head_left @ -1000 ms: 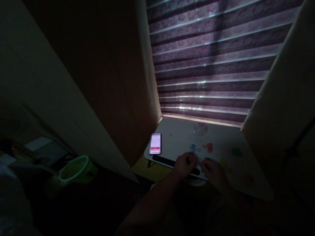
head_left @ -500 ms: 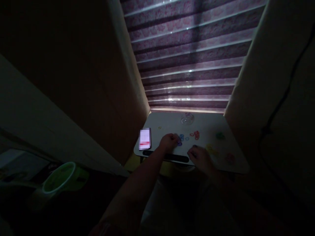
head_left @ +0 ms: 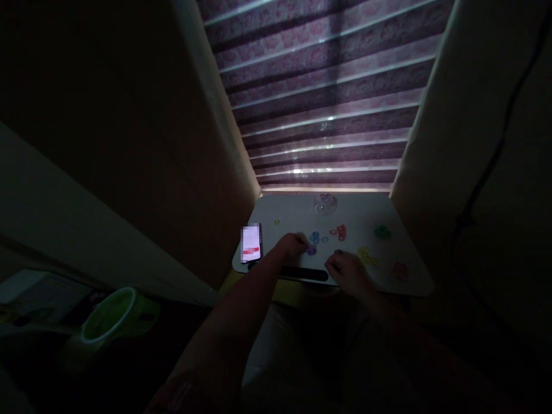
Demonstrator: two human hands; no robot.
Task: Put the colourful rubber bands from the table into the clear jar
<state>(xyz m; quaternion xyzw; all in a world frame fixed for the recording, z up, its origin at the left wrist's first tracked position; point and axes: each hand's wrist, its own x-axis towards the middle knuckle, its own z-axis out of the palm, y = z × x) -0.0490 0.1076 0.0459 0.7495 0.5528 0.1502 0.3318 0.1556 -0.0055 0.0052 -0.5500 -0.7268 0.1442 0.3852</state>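
On a small white table (head_left: 293, 210) lie groups of small coloured rings. My left hand (head_left: 295, 245) is closed at the purple rings (head_left: 311, 250), its fingertips beside them; what it holds, if anything, is too small to make out. Just behind are blue rings (head_left: 314, 237), with red rings (head_left: 341, 232) to their right. My right hand (head_left: 342, 267) is closed near the front edge, left of the yellow rings (head_left: 366, 256), its fingers pinched on something too dark to identify.
A clear bowl (head_left: 325, 204) stands near the back edge. Green rings (head_left: 382, 232) and pink rings (head_left: 400, 271) lie at the right. A lit phone (head_left: 251, 243) is at the left. A green bucket (head_left: 107, 315) stands on the floor, lower left.
My left hand has drawn slightly back to the left from the purple rings, which show more fully. My right hand stays almost in place. The whole view has shifted a little.
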